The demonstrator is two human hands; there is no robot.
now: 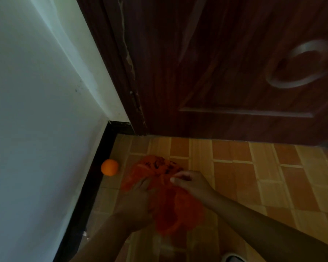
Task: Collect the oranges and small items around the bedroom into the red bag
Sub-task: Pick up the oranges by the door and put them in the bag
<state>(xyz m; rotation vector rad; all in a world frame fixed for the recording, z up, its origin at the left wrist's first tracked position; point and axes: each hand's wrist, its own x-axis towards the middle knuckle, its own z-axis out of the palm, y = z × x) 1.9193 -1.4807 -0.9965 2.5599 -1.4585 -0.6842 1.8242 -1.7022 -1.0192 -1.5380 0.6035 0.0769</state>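
A crumpled red bag point(165, 205) with dark print hangs low over the tiled floor, held between both hands. My left hand point(138, 203) grips its left side. My right hand point(189, 183) pinches its upper edge with closed fingers. One orange point(109, 167) lies on the floor in the corner, against the black skirting, just left of the bag and apart from both hands. What is inside the bag is hidden.
A dark wooden door point(225, 72) closes off the far side. A white wall point(36, 129) with black skirting point(87, 186) runs along the left. Orange-brown floor tiles point(263, 176) stretch to the right. A pale shoe tip point(233, 259) shows at the bottom edge.
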